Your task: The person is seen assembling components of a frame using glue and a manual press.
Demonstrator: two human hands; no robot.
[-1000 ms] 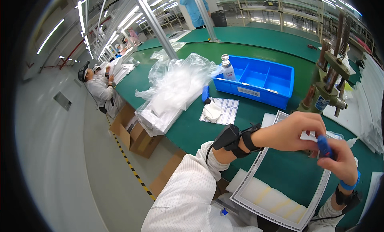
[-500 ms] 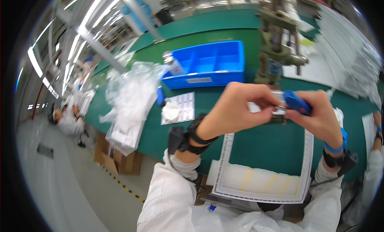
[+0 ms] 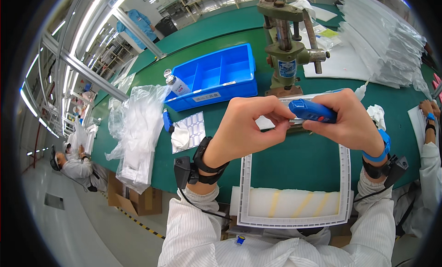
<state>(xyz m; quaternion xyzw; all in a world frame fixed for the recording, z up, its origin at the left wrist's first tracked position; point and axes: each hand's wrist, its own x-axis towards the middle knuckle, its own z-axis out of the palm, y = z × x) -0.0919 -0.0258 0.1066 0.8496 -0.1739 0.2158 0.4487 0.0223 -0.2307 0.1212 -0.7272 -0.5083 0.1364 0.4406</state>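
Note:
My right hand (image 3: 352,122) grips a blue utility knife (image 3: 312,111), held level above the green table (image 3: 230,78). My left hand (image 3: 248,129) pinches the knife's metal blade end from the left, fingers closed on it. Both hands hover over a white rectangular plastic frame (image 3: 244,188) that lies flat on the table in front of me, with a white foam strip (image 3: 294,203) along its near side. Black bands with small devices sit on both wrists.
A blue divided bin (image 3: 216,76) and a small white bottle (image 3: 176,85) stand behind the hands, next to a green hand press (image 3: 287,50). Clear plastic bags (image 3: 138,124) and a label sheet (image 3: 191,131) lie left. Another person's hand (image 3: 426,108) works at right; stacked white bags (image 3: 386,41) lie far right.
My head has turned, so the table now sits centred and closer. Both hands stay together on the blue knife, now raised to the middle of the view.

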